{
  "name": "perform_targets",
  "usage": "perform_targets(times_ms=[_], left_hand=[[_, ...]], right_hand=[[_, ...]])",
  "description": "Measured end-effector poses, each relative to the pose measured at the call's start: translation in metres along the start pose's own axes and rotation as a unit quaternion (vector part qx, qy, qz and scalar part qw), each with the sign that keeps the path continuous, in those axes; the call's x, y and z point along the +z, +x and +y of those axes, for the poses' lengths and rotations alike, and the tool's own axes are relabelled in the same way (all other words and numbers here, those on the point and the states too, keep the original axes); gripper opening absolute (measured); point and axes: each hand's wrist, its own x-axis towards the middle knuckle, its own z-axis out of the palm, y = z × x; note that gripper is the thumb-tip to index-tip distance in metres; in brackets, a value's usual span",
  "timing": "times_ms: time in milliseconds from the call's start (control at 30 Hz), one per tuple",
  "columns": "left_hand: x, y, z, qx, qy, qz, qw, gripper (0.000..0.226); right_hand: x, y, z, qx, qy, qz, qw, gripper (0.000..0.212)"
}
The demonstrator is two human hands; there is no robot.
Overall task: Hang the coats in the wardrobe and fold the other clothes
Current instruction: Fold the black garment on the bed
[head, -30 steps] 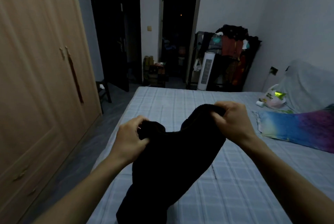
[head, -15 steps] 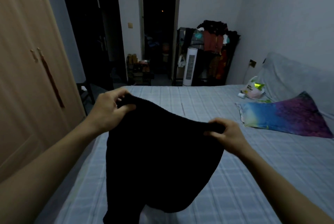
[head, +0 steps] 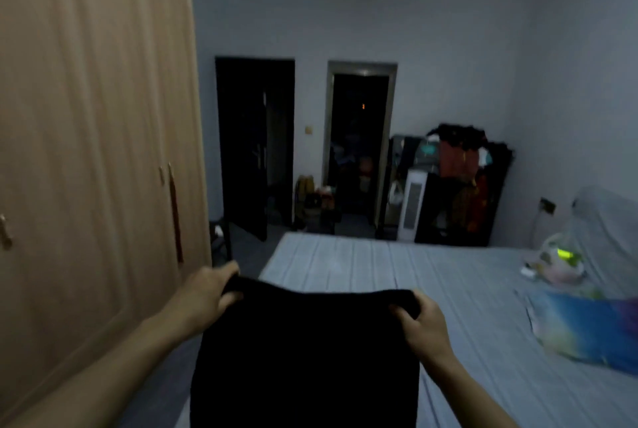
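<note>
Left hand [head: 203, 293], right hand [head: 419, 320] pinching black garment [head: 303, 358] top corners, above bed [head: 448, 289]

My left hand [head: 207, 293] and right hand [head: 419, 320] pinch the top corners of a black garment [head: 303, 355], which hangs spread flat at six o'clock over the bed [head: 397, 275]. The closed wardrobe [head: 93, 137] stands at nine o'clock. A colourful pillow [head: 587, 331] lies at three o'clock.
</note>
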Motion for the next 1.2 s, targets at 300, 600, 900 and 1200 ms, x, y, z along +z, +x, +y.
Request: perform_targets(times_ms=[300, 600, 900, 1200], left_hand=[[-0.128, 0.081, 0.079, -0.018, -0.078, 0.225, 0.971, 0.018], [-0.252, 0.122, 0.118, 0.071, -0.206, 0.29, 0.932, 0.032], [-0.269, 0.116, 0.113, 0.103, -0.316, 0.229, 0.915, 0.027], [-0.232, 0.109, 0.074, 0.088, -0.451, 0.047, 0.887, 0.033]], right_hand=[[-0.063, 0.109, -0.166, -0.159, 0.079, 0.108, 0.978, 0.006], [-0.147, 0.133, -0.29, -0.278, 0.171, 0.084, 0.942, 0.011], [-0.155, 0.129, -0.32, -0.297, 0.111, 0.06, 0.947, 0.011], [-0.144, 0.126, -0.288, -0.199, 0.088, -0.002, 0.976, 0.021]])
